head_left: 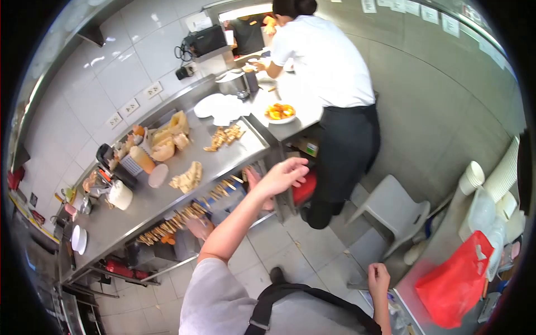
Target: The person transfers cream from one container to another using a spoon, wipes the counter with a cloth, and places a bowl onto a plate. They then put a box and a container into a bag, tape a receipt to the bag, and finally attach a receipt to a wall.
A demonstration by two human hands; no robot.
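Observation:
My left hand (pixel 285 174) reaches forward in mid-air, past the front edge of the steel counter (pixel 223 167). Its fingers are loosely bent and apart, with nothing in them. Low on the right is my right hand (pixel 379 277), its fingers curled in with no object visible in them. Skewers (pixel 173 224) lie in a row on a shelf below the counter top; pinkish shapes beside them are hard to make out. On the counter are a pile of skewered pieces (pixel 224 137) and a pale, lumpy heap (pixel 187 177).
A co-worker (pixel 329 67) in a white shirt stands ahead at a side counter, near a bowl of orange food (pixel 280 113). A grey plastic chair (pixel 391 211) stands on the right. Beyond it are a red plastic bag (pixel 455 279) and stacked cups (pixel 502 167). Bottles and containers line the wall.

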